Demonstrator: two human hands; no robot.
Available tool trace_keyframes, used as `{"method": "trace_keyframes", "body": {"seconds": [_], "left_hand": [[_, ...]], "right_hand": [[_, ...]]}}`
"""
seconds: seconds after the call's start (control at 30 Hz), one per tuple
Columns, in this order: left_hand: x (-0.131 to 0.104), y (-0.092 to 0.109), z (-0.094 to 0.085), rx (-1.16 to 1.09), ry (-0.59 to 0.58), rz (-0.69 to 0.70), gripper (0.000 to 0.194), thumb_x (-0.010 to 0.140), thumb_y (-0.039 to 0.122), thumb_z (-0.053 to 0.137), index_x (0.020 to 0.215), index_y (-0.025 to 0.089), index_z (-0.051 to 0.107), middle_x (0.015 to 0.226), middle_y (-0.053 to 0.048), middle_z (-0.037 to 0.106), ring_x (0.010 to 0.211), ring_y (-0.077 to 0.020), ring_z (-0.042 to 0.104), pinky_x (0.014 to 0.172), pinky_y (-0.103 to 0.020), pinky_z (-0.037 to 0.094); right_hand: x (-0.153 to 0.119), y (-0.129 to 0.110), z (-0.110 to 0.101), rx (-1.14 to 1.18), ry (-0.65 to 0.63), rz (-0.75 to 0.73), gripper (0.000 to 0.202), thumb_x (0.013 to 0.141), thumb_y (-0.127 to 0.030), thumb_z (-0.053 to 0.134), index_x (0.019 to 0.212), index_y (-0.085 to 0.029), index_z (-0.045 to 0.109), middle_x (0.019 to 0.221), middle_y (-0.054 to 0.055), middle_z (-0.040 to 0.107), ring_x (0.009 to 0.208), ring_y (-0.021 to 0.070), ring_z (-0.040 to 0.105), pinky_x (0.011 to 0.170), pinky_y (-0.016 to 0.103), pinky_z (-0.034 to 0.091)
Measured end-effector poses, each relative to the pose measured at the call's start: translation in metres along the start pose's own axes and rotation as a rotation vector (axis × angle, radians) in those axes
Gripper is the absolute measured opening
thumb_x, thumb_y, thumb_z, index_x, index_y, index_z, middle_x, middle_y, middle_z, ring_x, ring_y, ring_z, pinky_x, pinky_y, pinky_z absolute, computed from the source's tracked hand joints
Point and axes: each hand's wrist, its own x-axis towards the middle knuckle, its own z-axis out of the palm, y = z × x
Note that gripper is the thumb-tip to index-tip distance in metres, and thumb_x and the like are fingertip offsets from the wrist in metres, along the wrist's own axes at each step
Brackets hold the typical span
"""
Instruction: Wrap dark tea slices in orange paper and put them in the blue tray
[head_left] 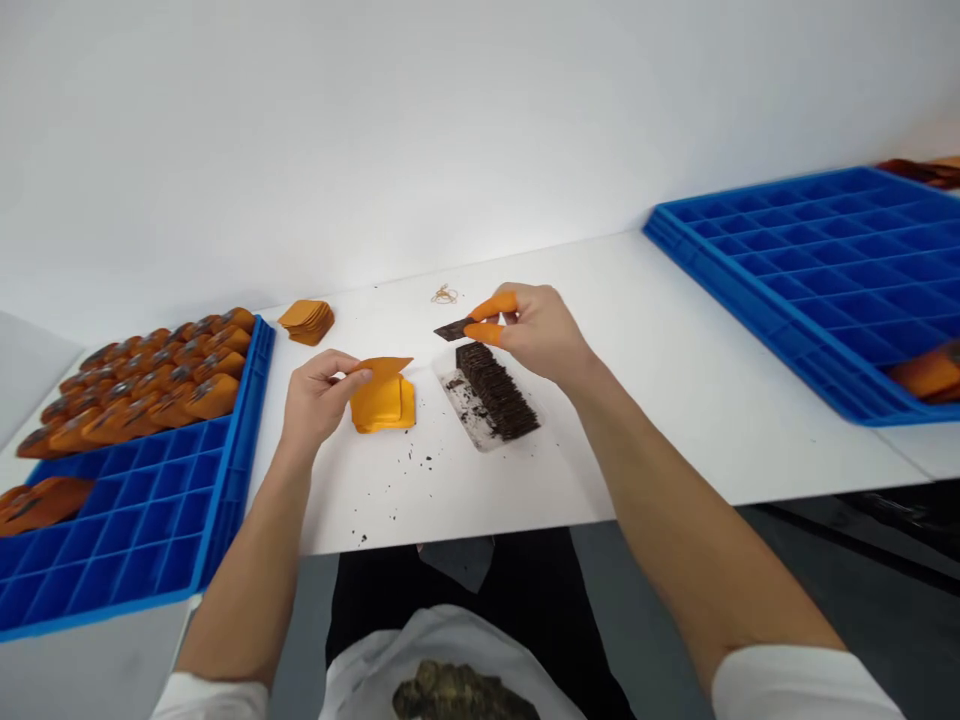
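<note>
My left hand (pixel 321 395) pinches the edge of an orange paper packet (pixel 386 367), which tilts above a stack of similar yellow-orange packets (pixel 384 405) on the table. Across from it, my right hand (pixel 536 330), with orange covers on thumb and index finger, grips a thin dark brown slice (pixel 452 329). That slice hangs just above a clear plastic tray (pixel 469 420). Inside the tray stands a tight row of dark brown slices (pixel 499 390), with crumbs beside them. Between the packet and the held slice there is a gap.
At left, a blue compartment tray (pixel 225 480) holds rows of filled orange packets (pixel 150 380). Another blue tray (pixel 750 280) lies at right. Behind my left hand sits a second packet stack (pixel 307 320). Rubber bands (pixel 445 294) and dark crumbs (pixel 364 539) lie on the white table (pixel 570 480).
</note>
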Motion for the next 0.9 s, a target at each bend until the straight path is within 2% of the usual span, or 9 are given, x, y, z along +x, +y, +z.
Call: {"method": "trace_keyframes", "body": {"seconds": [0.07,0.13,0.23,0.33,0.43,0.53,0.67,0.8,0.9], "left_hand": [[0.006,0.002,0.010,-0.195,0.023,-0.065,0.023,0.078,0.041,0.089,0.076,0.023,0.076,0.085,-0.002,0.074,0.075,-0.0172,0.066,0.062,-0.029,0.050],[0.008,0.000,0.022,-0.321,0.046,-0.093,0.027,0.073,0.037,0.092,0.073,0.022,0.070,0.083,-0.001,0.071,0.075,-0.0160,0.066,0.064,-0.029,0.053],[0.007,-0.005,0.034,-0.415,0.089,-0.105,0.034,0.069,0.032,0.094,0.070,0.020,0.061,0.082,0.000,0.067,0.074,-0.0141,0.066,0.067,-0.030,0.055],[0.005,-0.006,0.038,-0.454,0.076,-0.119,0.036,0.067,0.028,0.094,0.068,0.020,0.059,0.081,0.001,0.066,0.072,-0.0120,0.065,0.065,-0.028,0.054],[0.004,-0.004,0.039,-0.472,0.069,-0.125,0.032,0.068,0.024,0.094,0.067,0.019,0.062,0.082,0.001,0.068,0.072,-0.0113,0.067,0.064,-0.026,0.054],[0.002,0.001,0.039,-0.438,0.078,-0.106,0.029,0.070,0.025,0.093,0.068,0.020,0.065,0.083,0.000,0.071,0.074,-0.0123,0.067,0.064,-0.027,0.055],[-0.002,0.007,0.041,-0.356,0.080,-0.081,0.027,0.072,0.031,0.093,0.070,0.021,0.068,0.084,-0.001,0.073,0.073,-0.0137,0.067,0.063,-0.028,0.055],[-0.004,0.010,0.043,-0.289,0.100,0.011,0.019,0.077,0.029,0.090,0.070,0.023,0.073,0.084,-0.002,0.076,0.074,-0.0147,0.068,0.063,-0.029,0.053],[-0.006,0.012,0.044,-0.173,0.096,0.096,0.011,0.082,0.029,0.086,0.075,0.024,0.078,0.088,-0.004,0.079,0.076,-0.0165,0.070,0.064,-0.031,0.054]], "right_hand": [[-0.002,0.003,0.003,0.325,0.072,0.016,0.012,0.076,-0.034,0.081,0.083,-0.026,0.085,0.088,0.001,0.070,0.072,0.0146,0.051,0.065,0.034,0.040],[-0.005,0.003,0.007,0.523,0.091,0.010,0.009,0.071,-0.034,0.084,0.077,-0.027,0.082,0.084,0.000,0.066,0.072,0.0143,0.050,0.064,0.034,0.037],[-0.010,-0.001,0.013,0.699,0.090,-0.008,0.008,0.068,-0.031,0.086,0.073,-0.028,0.081,0.081,-0.001,0.064,0.072,0.0146,0.050,0.063,0.034,0.037],[-0.017,-0.010,0.015,0.760,0.055,-0.040,0.006,0.071,-0.028,0.086,0.075,-0.031,0.082,0.079,-0.002,0.063,0.067,0.0135,0.047,0.058,0.033,0.035],[-0.027,-0.021,0.017,0.649,0.047,-0.089,0.006,0.078,-0.027,0.087,0.077,-0.032,0.083,0.078,-0.001,0.064,0.065,0.0132,0.046,0.055,0.032,0.035],[-0.035,-0.026,0.024,0.502,0.075,-0.142,0.007,0.086,-0.033,0.086,0.079,-0.032,0.085,0.079,0.000,0.065,0.064,0.0135,0.048,0.052,0.031,0.036],[-0.041,-0.023,0.036,0.342,0.143,-0.198,0.010,0.090,-0.026,0.079,0.084,-0.030,0.086,0.081,0.001,0.067,0.065,0.0146,0.055,0.052,0.032,0.040],[-0.042,-0.016,0.043,0.130,0.239,-0.312,0.017,0.092,-0.018,0.071,0.089,-0.027,0.085,0.081,0.001,0.068,0.066,0.0158,0.056,0.056,0.034,0.041],[-0.042,-0.011,0.048,-0.004,0.214,-0.439,0.021,0.095,-0.018,0.068,0.078,-0.025,0.079,0.080,0.002,0.069,0.068,0.0165,0.054,0.057,0.035,0.039]]}}
